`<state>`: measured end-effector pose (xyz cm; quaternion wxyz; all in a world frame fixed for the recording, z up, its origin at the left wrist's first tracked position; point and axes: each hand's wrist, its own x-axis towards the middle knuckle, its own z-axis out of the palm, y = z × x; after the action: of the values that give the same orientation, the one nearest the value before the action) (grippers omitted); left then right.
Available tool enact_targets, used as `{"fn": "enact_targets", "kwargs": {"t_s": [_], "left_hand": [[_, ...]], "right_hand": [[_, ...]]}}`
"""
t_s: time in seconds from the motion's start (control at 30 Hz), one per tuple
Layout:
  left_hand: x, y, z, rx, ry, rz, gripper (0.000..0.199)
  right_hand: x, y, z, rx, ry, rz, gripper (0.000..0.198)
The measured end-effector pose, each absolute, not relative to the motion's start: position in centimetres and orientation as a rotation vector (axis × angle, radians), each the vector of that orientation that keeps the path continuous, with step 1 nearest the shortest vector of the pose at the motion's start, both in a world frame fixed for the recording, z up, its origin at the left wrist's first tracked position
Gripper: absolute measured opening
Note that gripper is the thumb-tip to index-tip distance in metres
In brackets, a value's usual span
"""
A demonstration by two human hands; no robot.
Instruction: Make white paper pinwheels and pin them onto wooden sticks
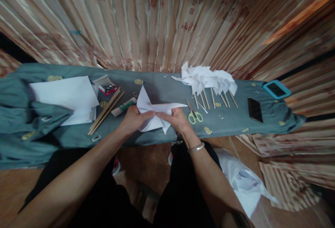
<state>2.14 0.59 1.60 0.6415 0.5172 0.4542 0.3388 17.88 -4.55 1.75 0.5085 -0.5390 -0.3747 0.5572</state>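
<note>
White folded-paper pinwheel (160, 107) at near edge of grey-green cloth-covered counter (167, 85), between white-and-green cylindrical glue stick (124, 107) and lime-handled metal scissors (195, 113). Left grip (134, 118), right grip (178, 118) both clamped on pinwheel.

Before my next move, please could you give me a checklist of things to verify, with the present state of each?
1. Folded paper held on both sides: ok; left hand and right hand grip it.
2. Its centre fastened: cannot tell; the thumbs cover it.
3. Scissors well clear of the paper: not ok; they lie close to its right-hand tip.
4. Loose sticks lying on the cloth: ok; left of the left hand.
5. Glue tube capped: cannot tell; too unclear.
</note>
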Motion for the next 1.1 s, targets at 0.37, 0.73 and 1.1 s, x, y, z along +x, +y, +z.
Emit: {"fn": "enact_targets", "kwargs": {"t_s": [0.37,0.73,1.1], "left_hand": [[2.05,0.89,1.86,1.183,0.998,0.734,0.036],[2.15,0.95,2.33,1.172,1.041,0.783,0.028],[1.80,1.17,2.30,1.309,1.050,0.698,0.029]], "right_hand": [[18.31,-4.28,1.42,-1.357,-0.916,1.327,0.045],[18.18,-4.35,1.88,-1.368,-0.916,1.345,0.046],[18.04,-4.35,1.98,-1.326,-0.869,1.347,0.042]]}}
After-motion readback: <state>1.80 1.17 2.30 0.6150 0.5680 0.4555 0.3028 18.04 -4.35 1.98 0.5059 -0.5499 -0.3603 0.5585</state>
